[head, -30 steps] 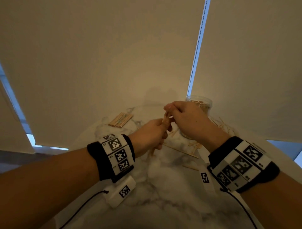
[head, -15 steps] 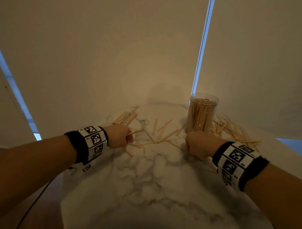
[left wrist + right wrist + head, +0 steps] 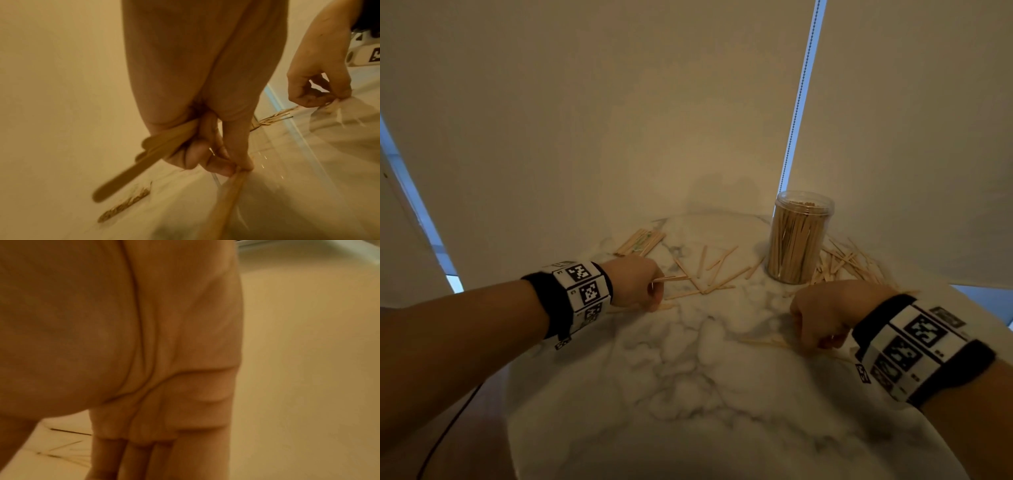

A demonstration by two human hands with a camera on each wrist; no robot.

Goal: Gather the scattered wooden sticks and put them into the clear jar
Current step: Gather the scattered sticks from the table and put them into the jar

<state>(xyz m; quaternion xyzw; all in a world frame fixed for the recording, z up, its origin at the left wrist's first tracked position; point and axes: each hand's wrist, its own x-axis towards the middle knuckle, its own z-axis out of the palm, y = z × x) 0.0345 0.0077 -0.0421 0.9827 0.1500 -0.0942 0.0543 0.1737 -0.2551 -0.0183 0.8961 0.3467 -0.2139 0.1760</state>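
Observation:
The clear jar (image 3: pixel 799 240) stands at the back right of the marble table (image 3: pixel 688 394), packed with upright wooden sticks. My left hand (image 3: pixel 654 294) is down on the table at the left. It grips flat sticks (image 3: pixel 144 155) in the palm and pinches another stick (image 3: pixel 232 186) at its fingertips. My right hand (image 3: pixel 822 342) is low in front of the jar, fingers curled down onto thin sticks (image 3: pixel 767 342) lying there. In the left wrist view the right hand (image 3: pixel 329 100) pinches pale sticks. Loose sticks (image 3: pixel 709 274) lie between my hands and the jar.
A heap of thin sticks (image 3: pixel 849 263) lies right of the jar. A neat bundle of flat sticks (image 3: pixel 640 241) sits at the back left. Pale blinds (image 3: pixel 619 120) close off the space behind the table. A dark cable (image 3: pixel 448 421) hangs off the left edge.
Both hands came down from the jar's mouth to the table and moved apart. The right hand has since slid nearer, toward the front right.

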